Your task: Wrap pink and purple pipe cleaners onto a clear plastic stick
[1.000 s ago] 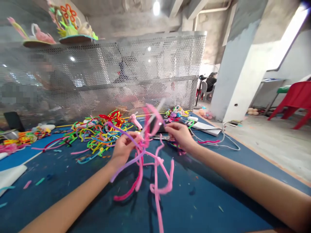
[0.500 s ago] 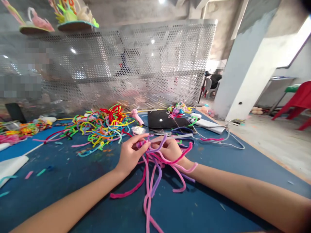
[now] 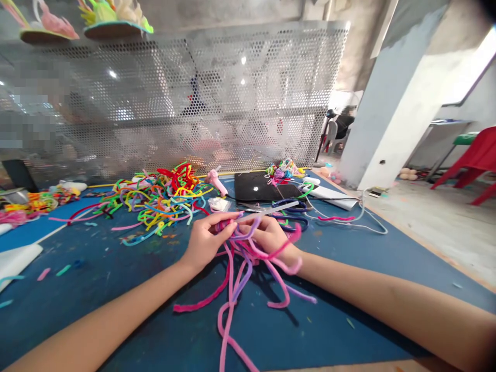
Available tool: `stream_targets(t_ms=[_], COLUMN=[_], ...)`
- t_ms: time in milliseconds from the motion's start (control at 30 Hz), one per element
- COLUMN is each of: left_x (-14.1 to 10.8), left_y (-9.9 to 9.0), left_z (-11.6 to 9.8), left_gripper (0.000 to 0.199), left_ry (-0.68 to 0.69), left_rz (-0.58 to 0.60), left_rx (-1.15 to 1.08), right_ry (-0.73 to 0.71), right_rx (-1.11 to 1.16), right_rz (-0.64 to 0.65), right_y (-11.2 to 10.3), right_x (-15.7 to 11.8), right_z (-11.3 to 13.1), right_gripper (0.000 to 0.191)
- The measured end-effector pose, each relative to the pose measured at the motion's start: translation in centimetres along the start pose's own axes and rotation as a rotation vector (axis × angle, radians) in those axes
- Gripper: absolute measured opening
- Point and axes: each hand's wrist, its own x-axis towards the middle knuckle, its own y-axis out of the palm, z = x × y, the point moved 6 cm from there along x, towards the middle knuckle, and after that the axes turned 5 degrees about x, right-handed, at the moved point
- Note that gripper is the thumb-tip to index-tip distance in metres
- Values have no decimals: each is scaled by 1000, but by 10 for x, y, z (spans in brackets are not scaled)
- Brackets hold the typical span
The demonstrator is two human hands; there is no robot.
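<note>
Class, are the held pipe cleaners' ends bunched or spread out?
Spread out: the pipe cleaners splay several ways, with blue table showing between them.

Honestly can't pick out any readable text here, not one word or digit. Closest to branding: a small white mark [image 3: 256, 189] on the black flat slab [image 3: 271, 193] lying toward the back of the blue counter [image 3: 329, 333]. Kinda logo-like, but way too small and fuzzy to read or pin to a brand. Same deal with the dark-edged white panel [image 3: 467, 77] up on the right: washed out, zero legible lettering.
</note>
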Motion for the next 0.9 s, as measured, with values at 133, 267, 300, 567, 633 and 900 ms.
stream_targets(t_ms=[133,267,300,567,633,900], left_x=[2,2,1,0,-1,3], left_y=[4,1,0,-1,-1,0], left_z=[-6,-14,-16,-15,-14,-8], left_gripper=[24,15,15,15,13,14], left_ry=[92,209,246,259,223,132], left_rz=[100,82,70,78,59,73], left_rx=[39,96,116,151,113,15], right_ry=[-83,-26,4,55,13,-17], right_rx=[-13,19,34,17,-22,-22], right_rz=[7,-14,-7,33,55,21], right_y=[1,-1,0,1,2,-1], right_x=[3,3,2,3,3,4], right_z=[3,1,1,-2,-1,-1], right_gripper=[22,19,19,28,28,22])
